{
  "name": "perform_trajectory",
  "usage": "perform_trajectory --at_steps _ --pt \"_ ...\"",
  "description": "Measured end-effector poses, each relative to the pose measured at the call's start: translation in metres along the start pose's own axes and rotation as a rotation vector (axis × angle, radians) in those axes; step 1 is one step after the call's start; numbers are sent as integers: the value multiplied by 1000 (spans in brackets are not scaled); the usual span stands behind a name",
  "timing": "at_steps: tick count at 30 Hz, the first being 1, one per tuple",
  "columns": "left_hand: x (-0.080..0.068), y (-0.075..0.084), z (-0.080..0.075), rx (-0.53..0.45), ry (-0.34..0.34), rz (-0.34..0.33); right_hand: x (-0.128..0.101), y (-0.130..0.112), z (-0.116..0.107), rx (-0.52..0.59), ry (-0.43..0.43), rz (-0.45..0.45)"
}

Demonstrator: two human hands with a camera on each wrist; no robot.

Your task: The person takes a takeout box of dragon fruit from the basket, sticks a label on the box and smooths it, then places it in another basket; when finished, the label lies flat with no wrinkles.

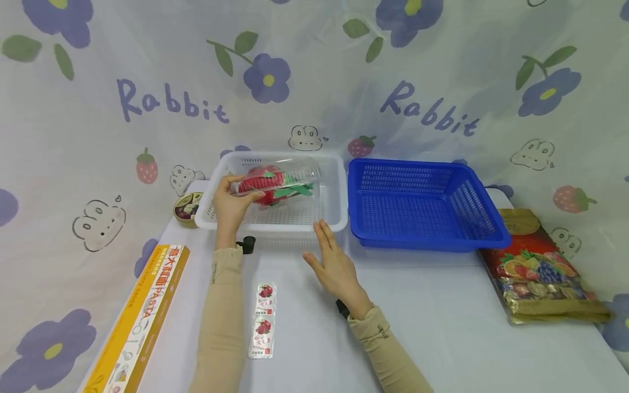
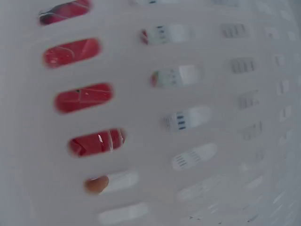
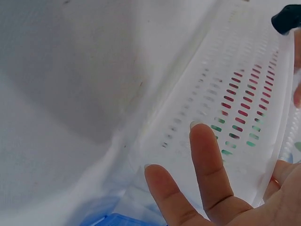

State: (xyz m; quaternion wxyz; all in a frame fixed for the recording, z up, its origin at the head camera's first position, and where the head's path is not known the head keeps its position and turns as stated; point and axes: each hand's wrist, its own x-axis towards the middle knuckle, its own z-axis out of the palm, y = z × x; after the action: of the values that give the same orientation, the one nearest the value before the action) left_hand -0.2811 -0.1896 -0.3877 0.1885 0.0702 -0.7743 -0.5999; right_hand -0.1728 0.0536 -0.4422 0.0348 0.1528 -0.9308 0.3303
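Head view: left hand [image 1: 231, 204] grip wraps clear package's [image 1: 277, 183] left end.

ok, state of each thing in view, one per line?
left hand: grips the clear cup over the white basket
clear cup: on its side, red and green contents inside
right hand: flat, fingers straight, holding nothing
white basket: upright
blue basket: upright, nothing inside
pasta box: lying flat
snack bag: lying flat

Head view: bright, even, diffuse light; soft shadows under white basket [image 1: 275, 221] w/ wide-angle bowing at edges. Left wrist view badly blurred, too close. Right wrist view: fingers [image 3: 207, 165] soft, bkgd washed out.
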Motion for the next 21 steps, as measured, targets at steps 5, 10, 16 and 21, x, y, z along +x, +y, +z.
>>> perform_trajectory --at_steps 5,10,16,21 --pt "-9 11 -8 -158 47 7 0 0 0 0 -7 -7" --pt "-22 21 -14 -160 74 40 -1 -1 0 25 -6 1" --pt "-40 26 -15 -178 64 56 1 -2 -1 139 -29 30" --pt "-52 26 -14 -229 64 93 1 -4 -7 259 -52 53"
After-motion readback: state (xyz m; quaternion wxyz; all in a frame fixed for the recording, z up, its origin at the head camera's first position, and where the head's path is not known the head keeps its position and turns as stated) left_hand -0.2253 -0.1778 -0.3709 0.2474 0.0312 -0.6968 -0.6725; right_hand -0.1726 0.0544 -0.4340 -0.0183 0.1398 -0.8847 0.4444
